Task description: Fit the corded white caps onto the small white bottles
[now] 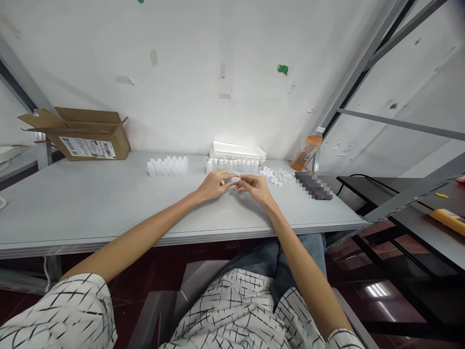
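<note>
White plastic piece (230, 180) pinched between the left hand (212, 186) and right hand (256, 189) (too small for me to identify). Just beyond stand white bottles (232, 166), contents hidden, beside loose caps (274, 177); a pixelated block (314, 185) sits on the grey table (109, 208); farther, an orange drink bottle (307, 152) and open cardboard box (82, 134) by the wall (181, 63).

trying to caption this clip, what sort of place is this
Likely a small packing or assembly workroom: rows of small white plastic bottles, loose caps on a long grey workbench, and an opened cardboard shipping carton.
</note>
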`<state>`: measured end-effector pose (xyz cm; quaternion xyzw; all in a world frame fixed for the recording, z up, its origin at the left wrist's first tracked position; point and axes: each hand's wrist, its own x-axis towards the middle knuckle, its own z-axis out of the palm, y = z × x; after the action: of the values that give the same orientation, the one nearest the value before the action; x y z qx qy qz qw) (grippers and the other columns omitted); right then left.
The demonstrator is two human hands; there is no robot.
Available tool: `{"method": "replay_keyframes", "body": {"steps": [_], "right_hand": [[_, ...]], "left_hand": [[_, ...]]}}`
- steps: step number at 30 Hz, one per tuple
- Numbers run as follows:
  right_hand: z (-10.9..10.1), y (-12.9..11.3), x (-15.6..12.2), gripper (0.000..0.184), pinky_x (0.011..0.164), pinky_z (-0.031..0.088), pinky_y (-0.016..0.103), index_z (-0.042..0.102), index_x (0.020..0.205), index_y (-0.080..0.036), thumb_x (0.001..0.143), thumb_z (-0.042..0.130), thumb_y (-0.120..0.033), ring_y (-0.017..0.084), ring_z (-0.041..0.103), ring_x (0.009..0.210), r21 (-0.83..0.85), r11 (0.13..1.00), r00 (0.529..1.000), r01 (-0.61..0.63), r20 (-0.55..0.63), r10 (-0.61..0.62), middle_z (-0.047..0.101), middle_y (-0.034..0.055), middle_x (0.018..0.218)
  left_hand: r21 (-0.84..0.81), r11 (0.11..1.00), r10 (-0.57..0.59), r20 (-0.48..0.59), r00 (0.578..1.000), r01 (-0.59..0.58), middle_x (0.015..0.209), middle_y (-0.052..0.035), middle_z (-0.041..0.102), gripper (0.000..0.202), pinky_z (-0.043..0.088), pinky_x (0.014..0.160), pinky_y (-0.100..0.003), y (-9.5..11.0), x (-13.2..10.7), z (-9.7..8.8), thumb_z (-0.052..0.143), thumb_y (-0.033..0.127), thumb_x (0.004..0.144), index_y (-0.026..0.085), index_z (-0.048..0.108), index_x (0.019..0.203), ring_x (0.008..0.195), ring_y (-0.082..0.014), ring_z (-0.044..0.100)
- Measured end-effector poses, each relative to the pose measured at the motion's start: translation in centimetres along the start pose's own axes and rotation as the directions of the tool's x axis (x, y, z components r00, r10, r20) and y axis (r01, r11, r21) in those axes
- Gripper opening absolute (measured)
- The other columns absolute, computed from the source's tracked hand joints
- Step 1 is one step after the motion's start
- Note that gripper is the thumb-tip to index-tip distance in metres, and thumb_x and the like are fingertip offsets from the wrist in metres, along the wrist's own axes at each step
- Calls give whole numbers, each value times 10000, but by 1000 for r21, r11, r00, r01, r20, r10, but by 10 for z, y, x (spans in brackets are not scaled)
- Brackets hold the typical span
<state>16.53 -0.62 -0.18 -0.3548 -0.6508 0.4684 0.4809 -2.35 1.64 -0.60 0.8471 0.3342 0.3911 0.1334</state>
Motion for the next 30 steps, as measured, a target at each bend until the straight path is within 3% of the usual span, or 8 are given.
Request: {"method": "replay_keyframes", "body": {"steps": [6, 14, 23, 30], "right_hand": [[0, -3, -2, 413, 672, 576, 374, 715, 928, -149, 674, 754, -472, 224, 690, 723, 13, 1000, 1000, -6, 3, 6, 719, 87, 819], [-1, -3, -3, 393, 655, 580, 352, 705, 893, -137, 660, 772, -446, 219, 697, 711, 30, 1000, 1000, 4, 16, -4, 721, 79, 775], [-2, -1, -2, 362, 639, 590, 356, 669, 845, -148, 665, 774, -444, 225, 703, 723, 54, 998, 1000, -16, 25, 15, 713, 73, 777], [-3, 1, -2, 321, 690, 599, 391, 652, 810, -149, 660, 789, -398, 216, 703, 711, 134, 991, 1000, -17, 12, 15, 709, 50, 757]], "left_hand": [[90, 994, 57, 3, 998, -57, 923, -53, 694, 268, 461, 633, -256, 0, -1, -1, 532, 242, 877, 208, 702, 1082, 714, -138, 588], [174, 956, 240, -10, 971, -234, 925, -64, 686, 232, 444, 635, -235, -1, -2, -1, 483, 197, 907, 178, 705, 973, 739, -133, 597], [364, 873, 346, 7, 938, -325, 919, -66, 663, 311, 451, 623, -231, -2, -3, 1, 429, 116, 900, 178, 649, 1111, 757, -137, 601], [458, 813, 377, 57, 925, -359, 911, -71, 654, 364, 436, 627, -216, 5, -4, -2, 378, 42, 870, 171, 640, 1087, 778, -138, 586]]}}
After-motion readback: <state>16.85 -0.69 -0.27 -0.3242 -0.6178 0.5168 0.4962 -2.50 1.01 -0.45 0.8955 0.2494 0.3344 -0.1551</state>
